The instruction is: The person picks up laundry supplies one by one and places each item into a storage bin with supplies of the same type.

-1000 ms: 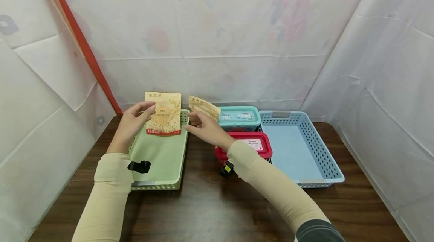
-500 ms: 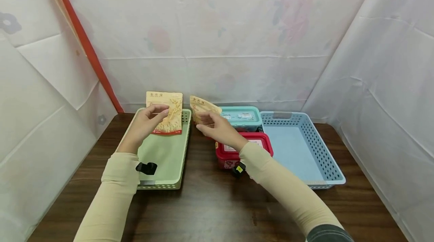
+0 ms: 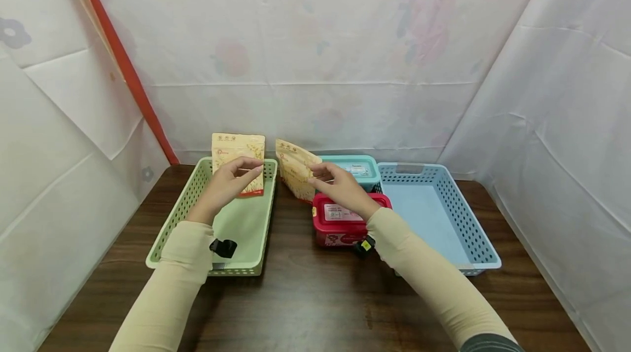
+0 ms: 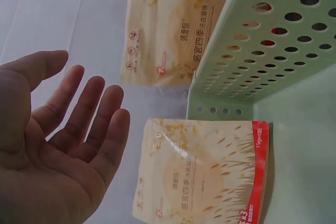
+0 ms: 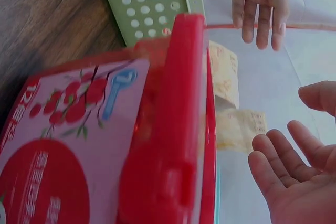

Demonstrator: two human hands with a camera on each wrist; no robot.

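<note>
My left hand [image 3: 229, 185] hangs over the green basket [image 3: 241, 242], fingers loosely bent and holding nothing. Just beyond it a yellow pouch [image 3: 239, 146] with a red bottom band leans upright at the basket's back end; the hand overlaps part of it in the head view. My right hand [image 3: 345, 188], also empty with relaxed fingers, is above the red lidded box [image 3: 340, 231]. A second yellow pouch [image 3: 296, 171] stands on the table between the green basket and the boxes, close to the right fingertips. Behind the red box sits a teal lidded box [image 3: 357, 168], partly covered by the right hand.
A light blue perforated basket [image 3: 485, 248] stands to the right of the boxes. The dark wooden table [image 3: 315, 303] extends in front. White printed sheeting [image 3: 315, 67] rises behind and on both sides, with a red strip [image 3: 123, 62] at the left.
Both hands have moved to the right. The right hand has come away from the second pouch and now lies over the red box; the pouches and baskets stay put.
</note>
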